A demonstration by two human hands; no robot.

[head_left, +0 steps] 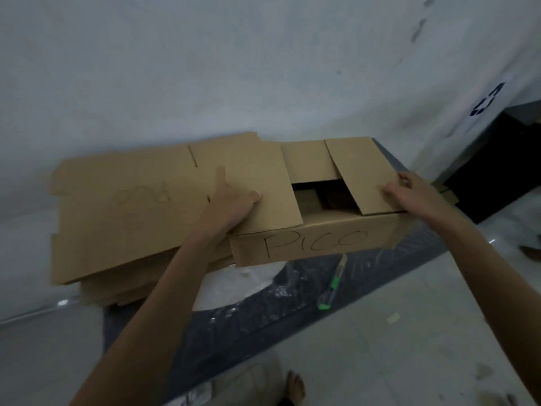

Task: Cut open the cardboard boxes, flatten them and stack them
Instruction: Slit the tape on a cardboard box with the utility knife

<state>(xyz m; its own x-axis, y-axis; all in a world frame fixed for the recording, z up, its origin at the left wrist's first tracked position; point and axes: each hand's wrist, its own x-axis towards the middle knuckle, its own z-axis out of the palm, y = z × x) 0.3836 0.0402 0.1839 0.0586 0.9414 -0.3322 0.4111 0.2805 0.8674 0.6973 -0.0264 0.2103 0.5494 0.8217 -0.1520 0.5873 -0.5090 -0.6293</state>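
- On my feed, the near side wall of the cardboard box (316, 241) carries the word "PICO". It is handwritten in dark marker capitals, and the letters slant slightly upward to the right.
- The flattened cardboard sheet (126, 224) on top of the pile at left has a faint scrawl (three or four rounded characters, perhaps digits). I cannot read it from here.
- At upper right, a white surface (521, 68) bears a dark blue recycling sign (487, 99) of chasing arrows, seen at an angle.
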